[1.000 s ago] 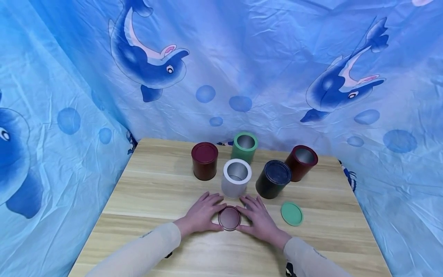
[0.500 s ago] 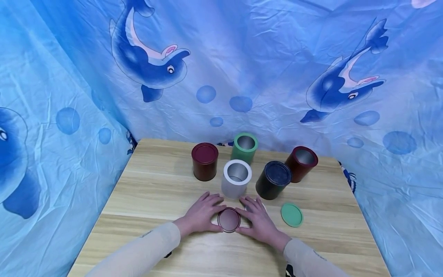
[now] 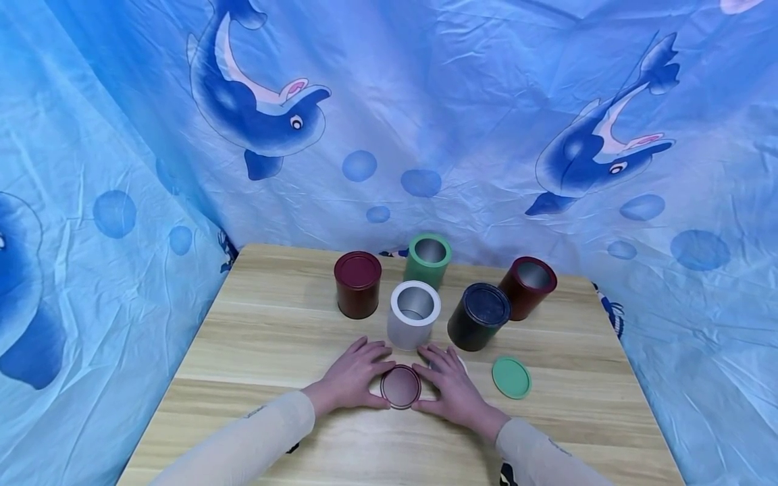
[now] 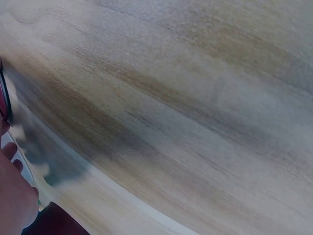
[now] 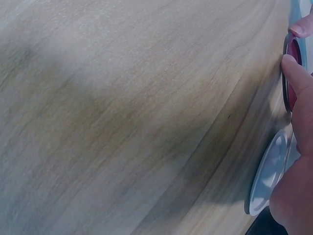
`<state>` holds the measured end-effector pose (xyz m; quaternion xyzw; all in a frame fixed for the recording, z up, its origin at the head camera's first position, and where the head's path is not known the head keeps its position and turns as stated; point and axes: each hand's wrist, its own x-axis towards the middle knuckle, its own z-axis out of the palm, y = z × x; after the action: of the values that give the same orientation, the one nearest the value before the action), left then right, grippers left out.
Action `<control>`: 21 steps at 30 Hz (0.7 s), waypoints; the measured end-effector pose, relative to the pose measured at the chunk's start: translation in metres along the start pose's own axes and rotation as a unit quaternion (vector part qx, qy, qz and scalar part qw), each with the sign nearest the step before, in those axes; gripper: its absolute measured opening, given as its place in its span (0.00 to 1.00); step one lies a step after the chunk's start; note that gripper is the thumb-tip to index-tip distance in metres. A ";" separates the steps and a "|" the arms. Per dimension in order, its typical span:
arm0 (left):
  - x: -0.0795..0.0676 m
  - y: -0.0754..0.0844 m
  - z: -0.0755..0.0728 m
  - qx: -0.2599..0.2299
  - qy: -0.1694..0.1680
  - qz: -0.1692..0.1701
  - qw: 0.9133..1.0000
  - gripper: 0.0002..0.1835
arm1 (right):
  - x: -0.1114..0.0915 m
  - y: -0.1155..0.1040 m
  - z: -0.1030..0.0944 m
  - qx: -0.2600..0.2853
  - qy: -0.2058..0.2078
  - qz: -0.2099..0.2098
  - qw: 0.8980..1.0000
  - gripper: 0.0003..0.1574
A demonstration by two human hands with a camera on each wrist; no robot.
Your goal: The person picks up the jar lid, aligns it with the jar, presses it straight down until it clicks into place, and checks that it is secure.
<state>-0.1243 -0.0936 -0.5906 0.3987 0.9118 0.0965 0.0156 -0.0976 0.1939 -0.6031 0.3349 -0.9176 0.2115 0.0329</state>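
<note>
A round dark red lid point(image 3: 400, 387) lies flat on the table between my hands. My left hand point(image 3: 355, 376) holds it from the left, thumb and forefinger curved to its rim. From the right, my right hand point(image 3: 450, 388) grips the opposite side the same way. Partly covered by my right hand is a white lid point(image 5: 269, 176). Just beyond my fingertips stands an uncovered white tin point(image 3: 408, 332), its inside silvery. In the left wrist view only a sliver of the red lid point(image 4: 4, 98) shows beside the left hand.
A lidded dark red tin point(image 3: 357, 297) stands back left. Behind the white tin is an uncovered green tin point(image 3: 424, 275). A lidded black tin point(image 3: 471, 327) and an uncovered red tin point(image 3: 518, 297) stand right. A green lid point(image 3: 512, 378) lies right of my right hand.
</note>
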 end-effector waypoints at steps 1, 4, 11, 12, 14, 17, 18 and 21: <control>0.000 0.000 0.000 0.000 0.000 -0.001 1.000 0.45 | 0.000 0.000 0.000 0.001 0.001 -0.002 1.000 0.47; 0.000 0.000 0.000 -0.001 -0.001 -0.004 1.000 0.46 | 0.000 0.000 0.000 0.002 0.005 -0.005 1.000 0.47; 0.000 0.001 -0.001 -0.001 0.003 0.002 1.000 0.44 | 0.000 -0.003 0.000 0.011 0.013 -0.005 1.000 0.45; -0.001 0.001 -0.001 -0.001 0.007 0.006 1.000 0.44 | -0.001 -0.004 0.000 0.014 0.014 -0.005 1.000 0.45; -0.002 0.000 0.000 0.003 0.017 0.016 1.000 0.44 | -0.002 -0.005 -0.001 0.021 0.014 -0.003 1.000 0.45; -0.003 0.000 0.002 0.010 0.033 0.033 0.999 0.43 | -0.003 -0.005 0.000 0.027 0.013 -0.002 1.000 0.46; -0.003 0.000 0.002 0.013 0.036 0.037 0.999 0.43 | -0.004 -0.006 0.000 0.029 0.011 0.000 1.000 0.46; -0.004 0.000 0.002 0.019 0.038 0.043 0.998 0.44 | -0.005 -0.007 0.000 0.035 0.005 0.006 0.999 0.47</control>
<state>-0.1217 -0.0958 -0.5930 0.4338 0.8955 0.0952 -0.0305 -0.0897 0.1923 -0.6018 0.3294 -0.9113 0.2459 0.0245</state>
